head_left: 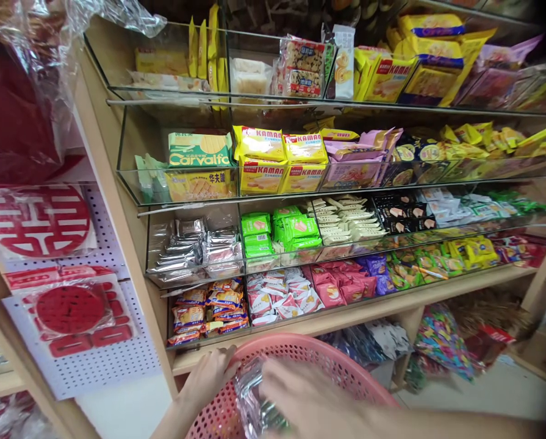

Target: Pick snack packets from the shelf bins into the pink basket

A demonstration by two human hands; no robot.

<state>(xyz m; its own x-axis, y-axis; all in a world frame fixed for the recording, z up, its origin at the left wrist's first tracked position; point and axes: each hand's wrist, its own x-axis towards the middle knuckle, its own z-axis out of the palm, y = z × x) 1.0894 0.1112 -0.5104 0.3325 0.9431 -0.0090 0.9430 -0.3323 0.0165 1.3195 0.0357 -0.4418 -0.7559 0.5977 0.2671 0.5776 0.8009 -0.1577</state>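
Observation:
A pink plastic basket [300, 346] with a perforated wall is at the bottom centre, below the shelves. My left hand [208, 373] is closed on its rim at the left side. Inside the basket lie shiny silver-wrapped snack packets [249, 390], with some green showing low among them. My right hand [295, 387] reaches into the basket from the right, over the packets and touching or nearly touching them. It is smeared by motion, and its fingertips are partly hidden. Similar silver packets [222, 247] lie in a shelf compartment above the basket.
A tiered wooden shelf with clear fronts holds green packets [258, 235], orange packets [227, 302], white-and-red packets [284, 292] and yellow KAMAN packs [304, 149]. Red paper cut-outs [39, 221] hang on pegboard at left. A bag of colourful candy [444, 341] sits low at right.

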